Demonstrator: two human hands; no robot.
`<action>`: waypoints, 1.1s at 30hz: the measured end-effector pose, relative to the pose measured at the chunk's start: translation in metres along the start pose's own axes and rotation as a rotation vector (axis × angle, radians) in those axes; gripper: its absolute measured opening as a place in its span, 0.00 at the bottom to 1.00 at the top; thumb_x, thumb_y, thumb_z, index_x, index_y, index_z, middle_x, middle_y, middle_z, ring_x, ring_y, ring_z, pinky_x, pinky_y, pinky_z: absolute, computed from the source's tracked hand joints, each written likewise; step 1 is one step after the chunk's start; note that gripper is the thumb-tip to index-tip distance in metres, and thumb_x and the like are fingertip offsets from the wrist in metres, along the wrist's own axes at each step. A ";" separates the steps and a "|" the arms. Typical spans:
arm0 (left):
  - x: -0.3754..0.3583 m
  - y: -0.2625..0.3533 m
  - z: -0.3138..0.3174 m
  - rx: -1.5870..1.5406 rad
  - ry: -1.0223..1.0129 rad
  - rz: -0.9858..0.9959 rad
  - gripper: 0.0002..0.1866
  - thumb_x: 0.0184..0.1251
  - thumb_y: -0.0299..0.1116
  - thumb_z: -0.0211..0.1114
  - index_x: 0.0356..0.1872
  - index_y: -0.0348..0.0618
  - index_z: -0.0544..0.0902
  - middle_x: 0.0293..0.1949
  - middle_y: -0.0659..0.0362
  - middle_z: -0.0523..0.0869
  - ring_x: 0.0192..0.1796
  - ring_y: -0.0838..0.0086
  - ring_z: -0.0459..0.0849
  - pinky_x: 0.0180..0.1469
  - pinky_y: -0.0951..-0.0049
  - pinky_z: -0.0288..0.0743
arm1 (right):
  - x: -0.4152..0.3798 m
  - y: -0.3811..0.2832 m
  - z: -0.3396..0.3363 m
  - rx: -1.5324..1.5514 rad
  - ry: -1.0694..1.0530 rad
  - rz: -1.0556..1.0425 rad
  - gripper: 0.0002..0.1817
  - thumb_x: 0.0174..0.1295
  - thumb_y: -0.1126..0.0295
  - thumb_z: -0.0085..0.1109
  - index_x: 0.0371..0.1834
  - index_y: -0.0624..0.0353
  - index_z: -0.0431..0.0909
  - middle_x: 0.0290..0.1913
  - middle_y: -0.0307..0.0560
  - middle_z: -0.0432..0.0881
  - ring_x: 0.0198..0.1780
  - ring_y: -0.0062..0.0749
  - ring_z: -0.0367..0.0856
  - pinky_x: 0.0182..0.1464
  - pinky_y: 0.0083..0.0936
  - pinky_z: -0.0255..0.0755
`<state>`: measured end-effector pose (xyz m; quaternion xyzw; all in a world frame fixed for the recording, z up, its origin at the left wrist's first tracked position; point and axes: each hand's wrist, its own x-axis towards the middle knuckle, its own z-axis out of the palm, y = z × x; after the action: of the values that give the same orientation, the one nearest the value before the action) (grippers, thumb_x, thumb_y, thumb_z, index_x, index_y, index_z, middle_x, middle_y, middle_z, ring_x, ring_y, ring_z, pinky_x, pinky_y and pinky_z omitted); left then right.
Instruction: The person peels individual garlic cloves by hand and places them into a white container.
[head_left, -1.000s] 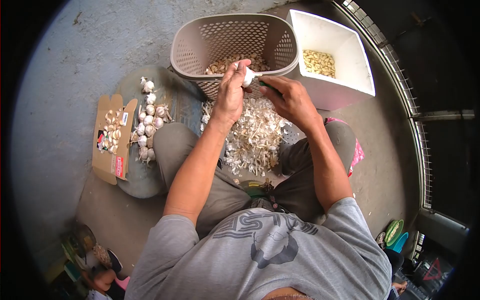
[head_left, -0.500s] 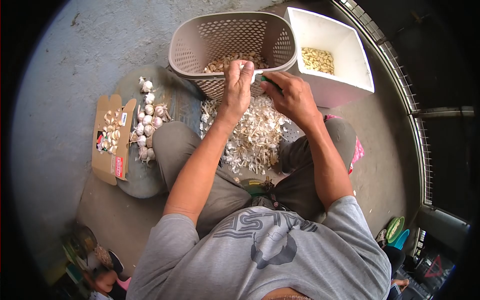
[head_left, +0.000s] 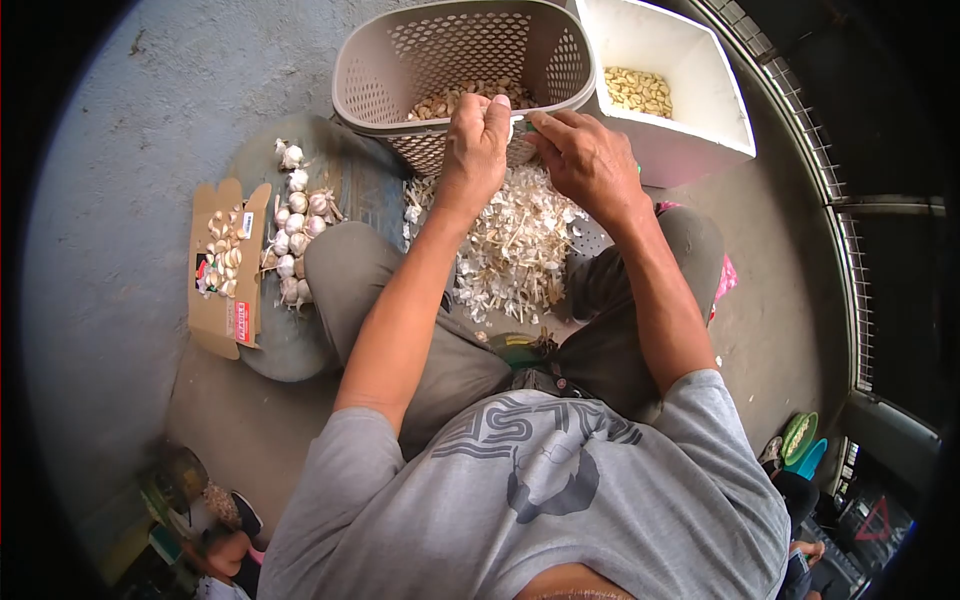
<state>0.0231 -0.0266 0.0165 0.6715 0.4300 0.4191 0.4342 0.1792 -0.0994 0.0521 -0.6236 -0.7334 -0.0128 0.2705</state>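
Observation:
My left hand (head_left: 478,150) is closed on a whitish garlic piece (head_left: 515,127) that shows beside its thumb, in front of the brown basket's rim. My right hand (head_left: 588,165) is closed around a small green-handled tool (head_left: 530,127), close to the garlic piece; most of the tool is hidden. Beneath my hands lies a heap of garlic skins and stalks (head_left: 515,250). The perforated basket (head_left: 390,127) holds unpeeled cloves (head_left: 470,98). In the white box (head_left: 680,150) to its right are peeled cloves (head_left: 637,92).
Whole garlic bulbs (head_left: 298,221) rest on a round stool-like surface (head_left: 285,345) at left. Beside them, an open cardboard box (head_left: 213,322) holds loose cloves (head_left: 222,255). Another person's hand (head_left: 808,550) shows at lower right, near a green bowl (head_left: 799,437).
The camera view has shifted slightly, so the basket and white box sit higher in the frame. Both hands remain close together, with the right fingers drawn over the green handle.

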 end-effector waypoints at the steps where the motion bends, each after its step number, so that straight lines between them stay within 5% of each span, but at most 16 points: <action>1: 0.001 0.001 0.000 0.008 0.002 0.000 0.22 0.84 0.47 0.52 0.42 0.32 0.75 0.36 0.48 0.81 0.37 0.62 0.81 0.43 0.59 0.76 | 0.000 0.001 -0.001 -0.012 -0.009 0.002 0.10 0.71 0.62 0.61 0.48 0.54 0.84 0.40 0.46 0.87 0.40 0.50 0.87 0.38 0.46 0.81; 4: 0.000 -0.002 -0.018 -0.210 0.008 -0.096 0.21 0.83 0.49 0.55 0.37 0.41 0.78 0.28 0.62 0.78 0.28 0.81 0.76 0.27 0.77 0.71 | 0.003 0.038 -0.009 -0.192 -0.212 0.342 0.09 0.71 0.66 0.59 0.48 0.55 0.85 0.41 0.50 0.89 0.41 0.48 0.89 0.39 0.46 0.81; 5: 0.003 -0.004 -0.025 -0.271 0.043 -0.042 0.19 0.81 0.49 0.57 0.35 0.44 0.78 0.26 0.65 0.77 0.25 0.85 0.74 0.22 0.82 0.66 | -0.001 0.053 -0.006 -0.154 -0.065 0.244 0.13 0.73 0.64 0.58 0.51 0.57 0.86 0.38 0.52 0.90 0.39 0.45 0.90 0.40 0.43 0.82; 7: 0.007 -0.007 -0.034 -0.585 -0.050 -0.218 0.18 0.80 0.49 0.59 0.38 0.43 0.78 0.26 0.66 0.77 0.26 0.85 0.74 0.22 0.81 0.65 | -0.001 0.047 0.005 0.313 0.000 0.276 0.17 0.75 0.59 0.59 0.56 0.58 0.86 0.34 0.50 0.89 0.33 0.36 0.88 0.37 0.37 0.80; 9: 0.007 -0.007 -0.024 -0.573 -0.023 -0.212 0.20 0.79 0.52 0.61 0.41 0.43 0.78 0.27 0.66 0.77 0.25 0.86 0.73 0.22 0.82 0.64 | 0.000 0.029 0.013 0.686 -0.185 0.438 0.21 0.75 0.55 0.61 0.58 0.61 0.86 0.32 0.45 0.87 0.30 0.26 0.81 0.35 0.30 0.75; 11: 0.002 -0.005 -0.014 -0.536 -0.021 -0.200 0.23 0.78 0.55 0.62 0.45 0.42 0.77 0.28 0.67 0.77 0.25 0.87 0.72 0.22 0.83 0.63 | 0.001 0.007 0.019 0.852 -0.171 0.375 0.21 0.75 0.57 0.63 0.61 0.60 0.84 0.28 0.33 0.78 0.29 0.16 0.70 0.31 0.21 0.67; 16: -0.005 0.002 -0.002 -0.488 -0.069 -0.188 0.28 0.75 0.61 0.64 0.49 0.41 0.78 0.30 0.68 0.78 0.28 0.88 0.72 0.26 0.84 0.65 | 0.008 0.009 0.025 0.786 -0.118 0.233 0.14 0.74 0.60 0.63 0.47 0.62 0.83 0.26 0.33 0.77 0.27 0.15 0.70 0.29 0.20 0.65; 19: -0.007 -0.001 0.001 -0.424 -0.070 -0.135 0.24 0.76 0.56 0.66 0.50 0.42 0.79 0.32 0.68 0.79 0.29 0.87 0.73 0.29 0.84 0.67 | 0.009 0.010 0.016 0.927 -0.178 0.453 0.11 0.72 0.66 0.64 0.35 0.64 0.80 0.23 0.34 0.74 0.25 0.16 0.69 0.26 0.23 0.65; 23: -0.007 -0.005 0.001 -0.406 -0.117 -0.128 0.19 0.77 0.49 0.66 0.50 0.43 0.79 0.36 0.67 0.81 0.32 0.86 0.76 0.32 0.83 0.70 | 0.010 0.008 0.013 0.943 -0.200 0.528 0.11 0.71 0.68 0.61 0.33 0.63 0.80 0.21 0.36 0.75 0.20 0.17 0.70 0.22 0.22 0.64; 26: -0.008 0.006 -0.004 -0.516 -0.198 -0.151 0.17 0.79 0.46 0.65 0.50 0.42 0.79 0.39 0.65 0.84 0.36 0.85 0.79 0.34 0.81 0.72 | 0.007 0.016 0.024 1.392 -0.139 0.662 0.11 0.70 0.68 0.62 0.32 0.64 0.81 0.20 0.39 0.76 0.19 0.21 0.72 0.20 0.23 0.65; 33: -0.008 0.008 -0.011 -0.780 -0.260 -0.098 0.17 0.77 0.37 0.68 0.57 0.37 0.80 0.46 0.60 0.86 0.48 0.80 0.82 0.51 0.78 0.76 | 0.003 0.017 0.032 1.691 -0.208 0.746 0.12 0.72 0.64 0.64 0.35 0.62 0.79 0.19 0.39 0.75 0.17 0.22 0.71 0.18 0.24 0.65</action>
<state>0.0122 -0.0337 0.0257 0.4826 0.2118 0.4412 0.7264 0.1820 -0.0816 0.0207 -0.4124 -0.2717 0.6698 0.5546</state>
